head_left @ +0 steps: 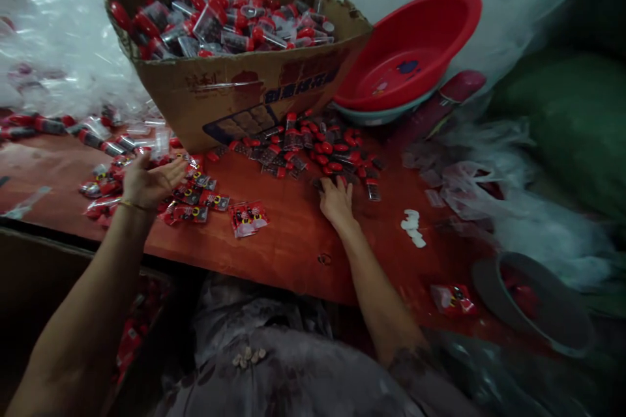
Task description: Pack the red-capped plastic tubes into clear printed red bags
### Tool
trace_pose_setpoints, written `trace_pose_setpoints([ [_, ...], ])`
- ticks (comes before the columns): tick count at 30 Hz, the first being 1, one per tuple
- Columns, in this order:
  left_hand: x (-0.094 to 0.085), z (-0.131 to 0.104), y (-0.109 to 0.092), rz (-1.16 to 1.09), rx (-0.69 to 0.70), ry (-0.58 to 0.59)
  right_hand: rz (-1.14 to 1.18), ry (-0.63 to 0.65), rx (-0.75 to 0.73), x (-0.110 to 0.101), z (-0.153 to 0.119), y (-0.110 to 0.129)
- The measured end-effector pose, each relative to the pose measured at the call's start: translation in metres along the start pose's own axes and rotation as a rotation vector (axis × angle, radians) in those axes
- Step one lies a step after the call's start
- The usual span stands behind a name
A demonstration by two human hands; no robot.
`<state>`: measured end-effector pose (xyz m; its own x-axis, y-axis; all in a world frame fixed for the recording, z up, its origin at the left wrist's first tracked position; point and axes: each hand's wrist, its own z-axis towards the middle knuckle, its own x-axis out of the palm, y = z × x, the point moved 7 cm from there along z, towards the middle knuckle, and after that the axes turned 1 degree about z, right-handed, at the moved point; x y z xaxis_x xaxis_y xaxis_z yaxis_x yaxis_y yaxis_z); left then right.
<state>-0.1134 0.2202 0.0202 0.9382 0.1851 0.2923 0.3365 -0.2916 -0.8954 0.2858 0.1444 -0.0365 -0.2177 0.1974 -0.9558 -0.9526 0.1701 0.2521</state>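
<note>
My left hand (154, 181) is held palm up with its fingers spread, over a pile of small red printed packets (188, 199) at the left. Nothing shows in its palm. At the near edge of a heap of red-capped clear tubes (313, 146), my right hand (336, 199) reaches down with its fingertips among the tubes. The fingers are bent and apart, and a dark tube seems to lie by them; whether they grip it is unclear. Between the hands, a small stack of flat red packets (248, 218) lies on the red table (293, 247).
An open cardboard box (195, 94) full of tubes stands behind. Red basin (411, 52), plastic bags (518, 202), white pieces (413, 228), a lone packet (453, 300) and a grey bowl (542, 306) are at the right. Clear plastic (63, 45) lies back left.
</note>
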Motion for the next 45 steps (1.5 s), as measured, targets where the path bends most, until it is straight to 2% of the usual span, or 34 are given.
trace_pose_setpoints([
  [2,0.02,-0.014,0.027,0.245,0.005,0.041,0.056,0.033,-0.121,0.007,-0.015,0.016],
  [5,0.064,-0.042,0.06,0.749,0.357,0.202,0.134,0.084,-0.268,0.01,-0.047,0.036],
  [8,0.098,-0.067,0.094,1.234,0.664,0.319,0.158,0.057,-0.308,0.004,-0.073,0.042],
  [11,0.11,-0.076,0.114,1.527,0.789,0.361,0.196,-0.062,-0.256,-0.008,-0.09,0.042],
  [14,0.111,-0.078,0.118,1.634,0.838,0.331,0.265,-0.186,-0.223,-0.019,-0.101,0.051],
  [19,0.111,-0.084,0.121,1.659,0.791,0.287,0.352,-0.219,-0.304,-0.023,-0.108,0.086],
  [22,0.112,-0.084,0.122,1.646,0.77,0.269,0.376,-0.217,-0.339,-0.022,-0.11,0.098],
  [29,0.112,-0.078,0.127,1.577,0.777,0.222,0.397,-0.26,-0.314,-0.022,-0.116,0.094],
  [32,0.11,-0.079,0.123,1.509,0.779,0.185,0.435,-0.285,-0.298,-0.027,-0.12,0.092],
  [36,0.108,-0.088,0.105,1.35,0.761,0.112,0.634,-0.242,-0.147,-0.027,-0.116,0.09],
  [38,0.11,-0.096,0.096,1.269,0.744,0.108,0.808,-0.155,-0.045,-0.02,-0.109,0.093],
  [41,0.116,-0.11,0.09,1.169,0.716,0.154,1.1,-0.033,-0.002,-0.01,-0.097,0.107],
  [43,0.117,-0.118,0.089,1.04,0.683,0.172,1.206,-0.025,0.008,-0.008,-0.092,0.112],
  [45,0.113,-0.122,0.093,0.803,0.577,0.171,1.213,-0.06,0.034,-0.007,-0.091,0.111],
])
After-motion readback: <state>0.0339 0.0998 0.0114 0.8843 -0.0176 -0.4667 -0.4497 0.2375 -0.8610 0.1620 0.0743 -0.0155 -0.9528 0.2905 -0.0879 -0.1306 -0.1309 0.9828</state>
